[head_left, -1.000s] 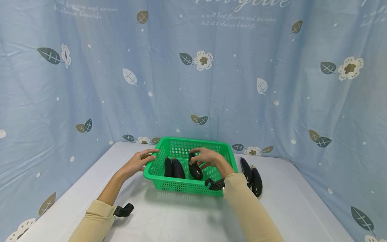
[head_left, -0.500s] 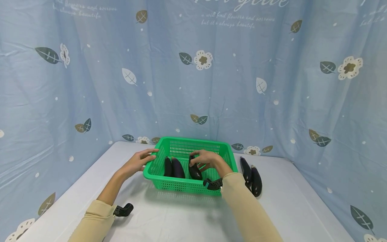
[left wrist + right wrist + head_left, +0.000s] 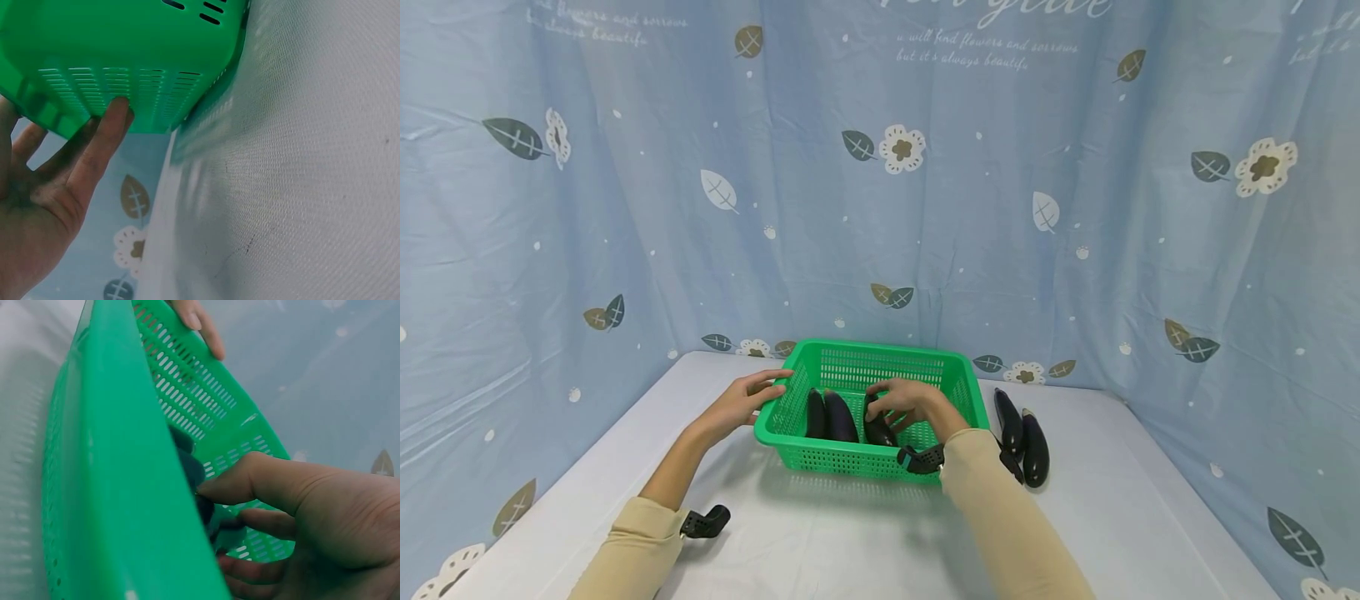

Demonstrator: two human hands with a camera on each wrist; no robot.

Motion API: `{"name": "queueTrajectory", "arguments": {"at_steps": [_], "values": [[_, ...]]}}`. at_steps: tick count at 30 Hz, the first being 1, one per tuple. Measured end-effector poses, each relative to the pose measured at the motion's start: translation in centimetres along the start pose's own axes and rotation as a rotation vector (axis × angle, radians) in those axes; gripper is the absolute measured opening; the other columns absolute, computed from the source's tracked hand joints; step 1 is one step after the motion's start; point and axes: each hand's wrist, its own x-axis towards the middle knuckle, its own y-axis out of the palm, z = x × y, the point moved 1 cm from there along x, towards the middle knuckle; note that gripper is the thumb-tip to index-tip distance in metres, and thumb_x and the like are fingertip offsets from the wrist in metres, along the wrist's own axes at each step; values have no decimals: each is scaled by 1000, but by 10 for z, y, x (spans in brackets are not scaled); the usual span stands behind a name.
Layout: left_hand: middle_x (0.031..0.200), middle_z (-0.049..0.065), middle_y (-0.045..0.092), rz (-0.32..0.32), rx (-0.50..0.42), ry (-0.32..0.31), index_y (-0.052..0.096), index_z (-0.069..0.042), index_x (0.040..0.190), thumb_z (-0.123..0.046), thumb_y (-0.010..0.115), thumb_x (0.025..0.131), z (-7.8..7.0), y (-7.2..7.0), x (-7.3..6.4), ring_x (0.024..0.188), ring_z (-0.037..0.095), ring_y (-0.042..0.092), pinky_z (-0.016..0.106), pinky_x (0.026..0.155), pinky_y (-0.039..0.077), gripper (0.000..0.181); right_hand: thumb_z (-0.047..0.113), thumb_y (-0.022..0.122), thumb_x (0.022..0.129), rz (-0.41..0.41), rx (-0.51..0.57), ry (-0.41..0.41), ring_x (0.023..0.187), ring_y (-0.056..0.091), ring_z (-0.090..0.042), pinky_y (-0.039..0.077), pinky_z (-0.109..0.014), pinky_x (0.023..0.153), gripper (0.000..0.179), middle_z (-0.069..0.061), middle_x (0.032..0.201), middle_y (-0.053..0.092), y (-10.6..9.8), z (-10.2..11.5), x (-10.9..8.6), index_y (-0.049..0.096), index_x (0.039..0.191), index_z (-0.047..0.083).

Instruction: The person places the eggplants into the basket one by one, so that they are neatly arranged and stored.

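A green plastic basket [image 3: 842, 461] with slotted walls stands on the white table. At its left rim my left hand [image 3: 748, 398] holds on, some fingers over the edge and others against the outer wall [image 3: 112, 87]. Inside the basket my right hand [image 3: 910, 400] grips a dark purple eggplant [image 3: 880, 433] between thumb and fingers, low over the basket floor. Left of it, a slim eggplant [image 3: 816, 414] and a thicker eggplant [image 3: 841, 418] lie side by side. In the right wrist view the near wall hides part of the held eggplant.
Right of the basket several more eggplants [image 3: 1036, 450] lie close together on the table [image 3: 1120, 500], one partly behind the right sleeve [image 3: 1000, 508]. A blue printed curtain [image 3: 820, 233] hangs behind and along both sides.
My right hand has lowered slightly and shifted a little left with the eggplant, deeper in the basket. My left hand stays at the left rim.
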Motion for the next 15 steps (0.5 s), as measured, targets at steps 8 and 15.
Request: {"name": "queueTrajectory", "arguments": {"at_steps": [8,15], "values": [[153,17,40,-8,-2,-18,45,-28,147,-49,59,96,-3,1,-2,140,40,39,46,92,56,57,17,73,86,16,-8,17,105,60,-31,58,-43,80,72,-13,125,56,5,2,1,41,150,16],[153,17,40,-12,0,-14,46,-29,146,-49,59,95,-3,2,-3,140,40,40,45,91,56,57,16,72,85,33,-26,3,84,55,-25,55,-35,66,71,-11,100,58,8,3,0,42,149,15]]}}
